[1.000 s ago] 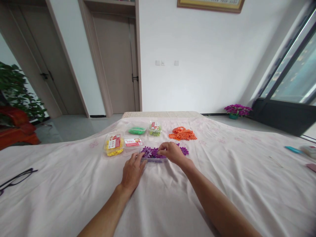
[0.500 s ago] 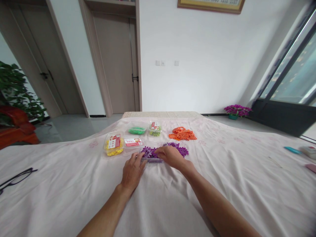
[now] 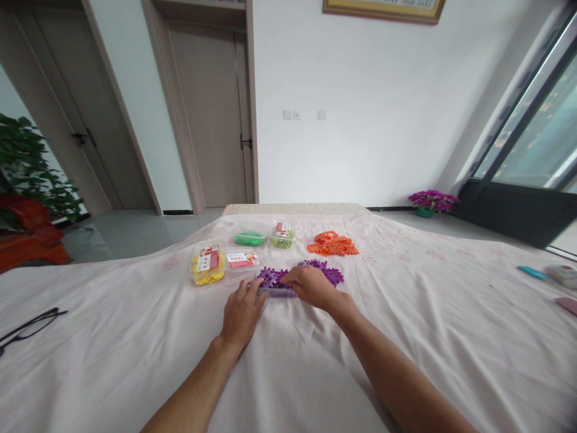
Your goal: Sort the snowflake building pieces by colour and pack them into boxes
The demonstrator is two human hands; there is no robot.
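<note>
One tub (image 3: 278, 293) of purple pieces (image 3: 271, 277) | left hand (image 3: 242, 311) at edge | right hand (image 3: 311, 284) over

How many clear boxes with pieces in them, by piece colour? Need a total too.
Box of yellow pieces: 1
Box of green pieces: 1
Box of yellow-green pieces: 1
Box of purple pieces: 1
Total: 4

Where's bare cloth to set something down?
Free: the cloth between the glasses and left hand; also right of the orange pieces, short of the thin stick. Crowded: the clear tray, with purple pieces inside, the right hand over it and a labelled container off its left end.
</note>
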